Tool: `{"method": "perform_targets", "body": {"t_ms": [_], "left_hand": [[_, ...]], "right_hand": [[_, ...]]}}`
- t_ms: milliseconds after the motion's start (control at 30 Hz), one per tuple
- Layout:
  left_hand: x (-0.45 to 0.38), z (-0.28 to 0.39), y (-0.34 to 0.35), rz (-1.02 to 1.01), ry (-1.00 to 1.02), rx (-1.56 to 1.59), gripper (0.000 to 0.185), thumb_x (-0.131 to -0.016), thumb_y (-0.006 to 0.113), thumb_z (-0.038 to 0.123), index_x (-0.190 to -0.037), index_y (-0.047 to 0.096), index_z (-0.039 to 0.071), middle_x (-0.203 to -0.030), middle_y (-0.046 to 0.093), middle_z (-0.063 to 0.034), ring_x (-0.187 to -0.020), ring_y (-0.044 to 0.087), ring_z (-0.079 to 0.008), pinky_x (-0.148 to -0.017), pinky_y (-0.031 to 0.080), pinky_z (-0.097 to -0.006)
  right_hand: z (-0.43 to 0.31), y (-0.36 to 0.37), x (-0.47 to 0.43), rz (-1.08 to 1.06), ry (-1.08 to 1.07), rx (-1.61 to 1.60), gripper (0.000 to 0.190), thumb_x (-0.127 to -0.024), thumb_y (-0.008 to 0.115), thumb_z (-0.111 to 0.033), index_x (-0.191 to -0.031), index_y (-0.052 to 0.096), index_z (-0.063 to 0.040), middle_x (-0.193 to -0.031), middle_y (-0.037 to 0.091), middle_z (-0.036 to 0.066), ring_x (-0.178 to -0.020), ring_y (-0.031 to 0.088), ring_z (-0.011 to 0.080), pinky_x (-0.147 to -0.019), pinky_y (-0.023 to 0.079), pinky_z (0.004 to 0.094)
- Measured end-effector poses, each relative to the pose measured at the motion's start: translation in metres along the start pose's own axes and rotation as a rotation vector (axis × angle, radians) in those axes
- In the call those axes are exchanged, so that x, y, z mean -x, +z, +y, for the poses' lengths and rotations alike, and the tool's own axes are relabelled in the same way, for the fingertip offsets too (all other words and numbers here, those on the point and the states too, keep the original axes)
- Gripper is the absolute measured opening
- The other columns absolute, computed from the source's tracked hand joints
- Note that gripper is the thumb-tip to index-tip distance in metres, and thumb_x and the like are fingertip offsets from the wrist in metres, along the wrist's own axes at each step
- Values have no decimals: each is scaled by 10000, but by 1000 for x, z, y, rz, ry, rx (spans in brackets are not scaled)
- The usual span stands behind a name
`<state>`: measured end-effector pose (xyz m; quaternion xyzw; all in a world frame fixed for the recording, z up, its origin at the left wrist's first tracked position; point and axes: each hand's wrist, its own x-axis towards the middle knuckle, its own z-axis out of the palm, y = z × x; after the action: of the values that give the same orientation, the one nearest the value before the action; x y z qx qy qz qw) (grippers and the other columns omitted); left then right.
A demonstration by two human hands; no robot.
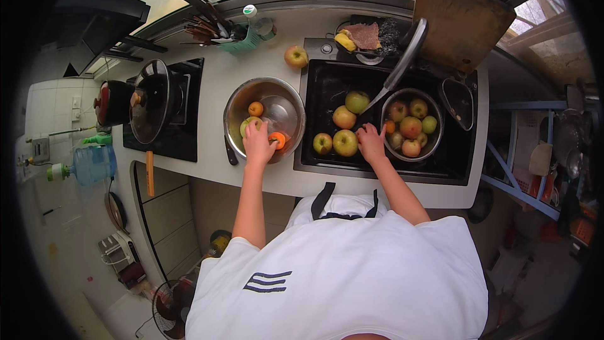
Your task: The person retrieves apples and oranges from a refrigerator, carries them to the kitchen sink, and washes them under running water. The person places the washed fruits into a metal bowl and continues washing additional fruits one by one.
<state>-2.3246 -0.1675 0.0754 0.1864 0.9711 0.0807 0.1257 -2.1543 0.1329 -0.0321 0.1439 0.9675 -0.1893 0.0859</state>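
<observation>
My left hand reaches into a stainless steel bowl on the counter, its fingers on a green apple. Two orange fruits lie in that bowl, one behind the apple, the other beside my thumb. In the black sink, my right hand touches the side of a yellow-green apple; whether it grips it I cannot tell. More apples lie in the sink near it. Right of that hand, a metal bowl in the sink holds several apples and a small orange fruit.
A faucet reaches over the sink. A single apple sits behind, on the counter. A knife handle shows left of the left bowl. Further left is a lidded pan on the stove; a cutting board leans at the back right.
</observation>
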Motion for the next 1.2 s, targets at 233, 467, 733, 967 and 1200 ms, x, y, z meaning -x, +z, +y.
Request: {"method": "perform_targets", "body": {"t_ms": [233, 467, 733, 967, 1200], "left_hand": [[-2, -4, -6, -230, 225, -165, 532, -671, 843, 167, -1178, 684, 197, -1239, 616, -54, -1405, 349, -319, -1175, 83, -653], [-26, 2, -14, 151, 245, 119, 553, -655, 851, 229, -1167, 665, 137, -956, 667, -35, -1054, 609, -207, -1156, 129, -645], [-15, 144, -36, 211, 447, 578, 646, -762, 771, 178, -1368, 556, 121, -1035, 662, -65, -993, 622, -249, -1057, 359, -486], [-1, 156, -28, 262, 351, 578, 972, -757, 796, 225, -1532, 237, 46, -1349, 502, -186, -1253, 469, -349, -1083, 322, -471], [-25, 15, -3, 224, -114, -84, 765, -759, 785, 158, -1420, 412, 63, -1430, 358, -224, -1311, 400, -395, -1056, 376, -481]], "right_hand": [[-6, -36, 25, 128, -12, -227, 307, -776, 718, -97, -1066, 618, -94, -1269, 582, 93, -1297, 480, 279, -1143, 283, 513], [-16, -78, 37, 263, -28, -346, 224, -793, 690, -72, -1007, 623, -68, -1102, 654, 90, -1181, 571, 307, -1092, 348, 495], [-88, -122, -2, -101, 298, -1840, 436, -1012, 550, -353, -1343, 492, -75, -1217, 626, 80, -1058, 650, 180, -836, 573, 336], [-40, -119, -28, 216, 252, -1616, 531, -842, 763, -81, -1313, 518, -79, -1203, 606, 54, -1072, 605, 128, -783, 582, 274], [-25, -140, -23, 539, 152, -800, 612, -723, 833, -93, -1262, 542, -94, -1214, 639, 92, -1087, 630, 256, -910, 521, 360]]}}
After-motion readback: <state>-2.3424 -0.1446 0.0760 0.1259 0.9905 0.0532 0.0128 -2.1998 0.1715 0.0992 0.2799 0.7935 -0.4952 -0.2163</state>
